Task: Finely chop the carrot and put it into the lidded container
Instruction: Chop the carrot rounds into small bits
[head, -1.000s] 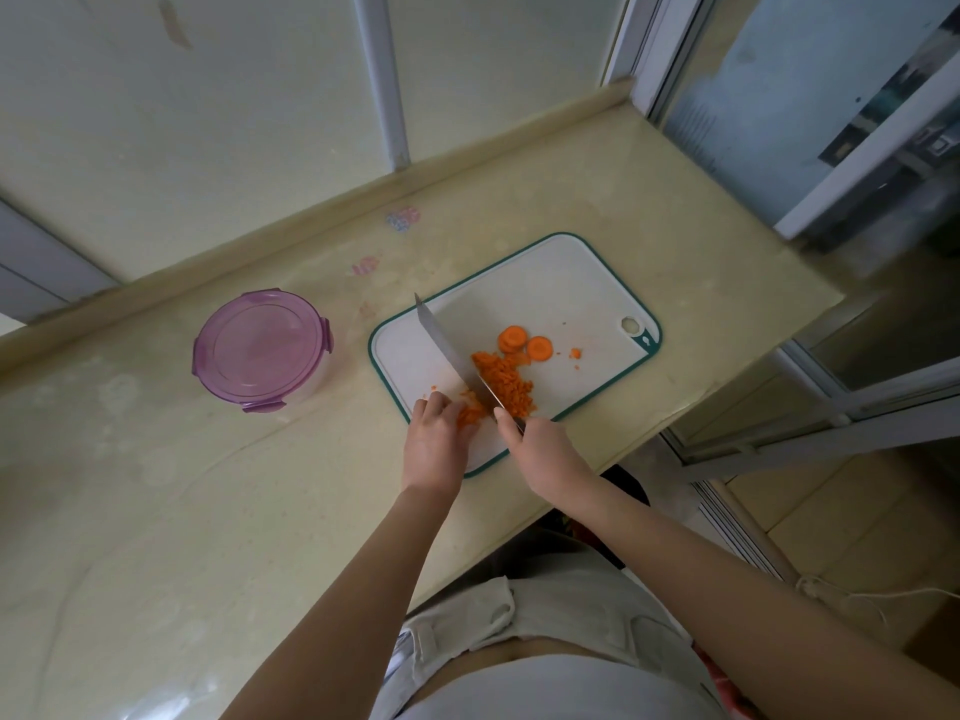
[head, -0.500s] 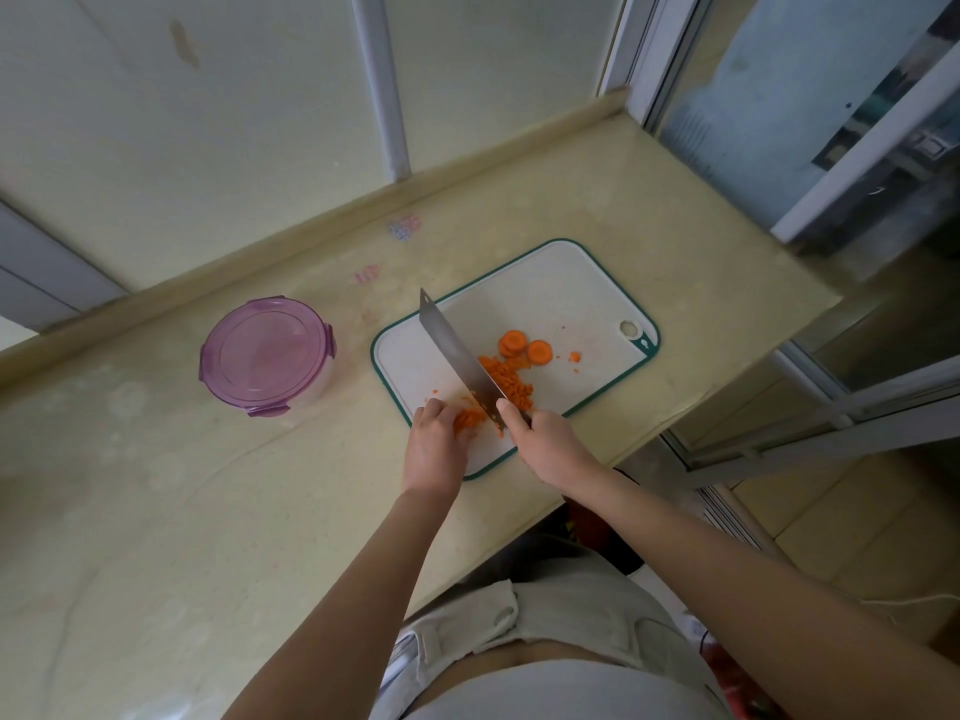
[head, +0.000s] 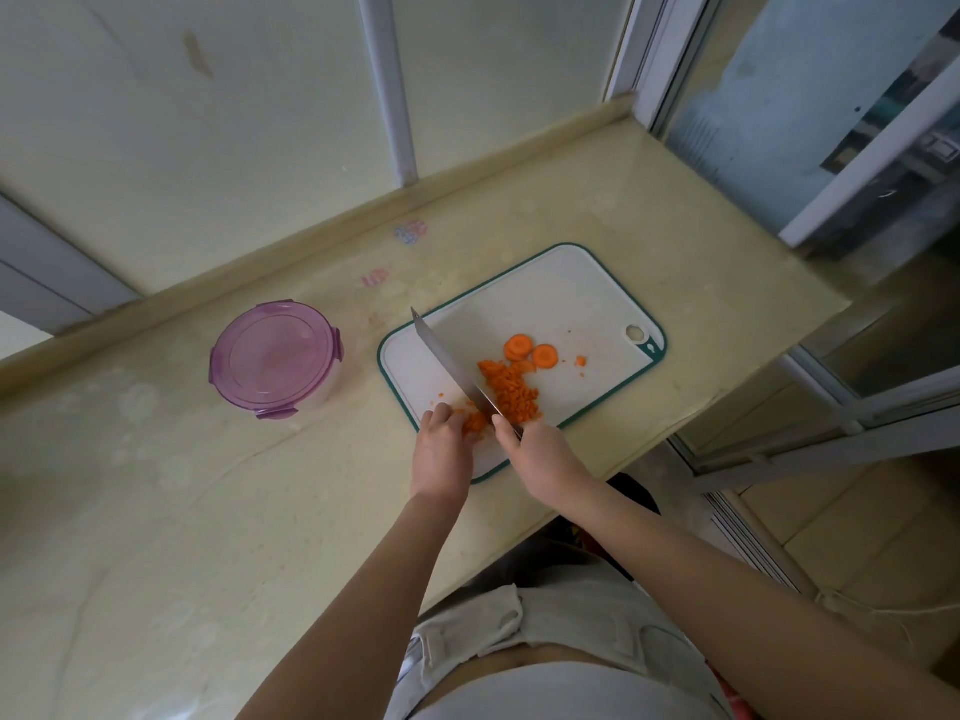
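A white cutting board (head: 561, 298) with a green rim lies on the counter. On it sit a heap of finely chopped carrot (head: 511, 394) and two round carrot slices (head: 530, 350). My right hand (head: 540, 454) grips the handle of a broad knife (head: 449, 358), whose blade stands on the board left of the heap. My left hand (head: 441, 444) has its curled fingers holding down a small bit of carrot (head: 475, 423) by the blade. The round container (head: 278, 356) with a purple clip lid, closed, stands to the left of the board.
The beige stone counter (head: 208, 511) ends at a raised back ledge below window frames. Its right edge drops off just past the board, beside a sliding door track. A few carrot crumbs (head: 580, 361) lie scattered on the board.
The knife has gone on chopping in the same spot with small strokes. The camera has shifted slightly. Both hands stay at the board's near edge.
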Demonstrator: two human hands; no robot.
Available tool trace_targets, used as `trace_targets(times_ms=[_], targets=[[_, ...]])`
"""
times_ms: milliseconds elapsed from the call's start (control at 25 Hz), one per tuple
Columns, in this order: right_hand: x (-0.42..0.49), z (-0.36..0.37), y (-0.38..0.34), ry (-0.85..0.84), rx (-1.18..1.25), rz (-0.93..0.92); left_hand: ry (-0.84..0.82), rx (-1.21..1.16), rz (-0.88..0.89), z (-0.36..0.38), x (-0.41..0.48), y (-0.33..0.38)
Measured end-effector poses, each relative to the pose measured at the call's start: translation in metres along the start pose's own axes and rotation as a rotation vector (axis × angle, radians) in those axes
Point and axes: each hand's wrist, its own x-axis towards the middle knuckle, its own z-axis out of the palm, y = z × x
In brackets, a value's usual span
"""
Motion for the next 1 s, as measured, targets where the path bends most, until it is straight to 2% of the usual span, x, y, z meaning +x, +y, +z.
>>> trace_targets(times_ms=[440,800,1000], targets=[[0.000,-0.014,0.000,-0.022,0.079,0.001,-0.021,0.048,-0.007,-0.002,0.002,0.001],[-0.006,-0.011,-0.003,-0.063,0.014,0.019,-0.014,0.045,-0.011,0.000,0.003,0.000],[-0.003,-0.003,-0.002,-0.063,-0.104,0.038,-0.027,0.043,-0.006,0.000,0.006,-0.002]])
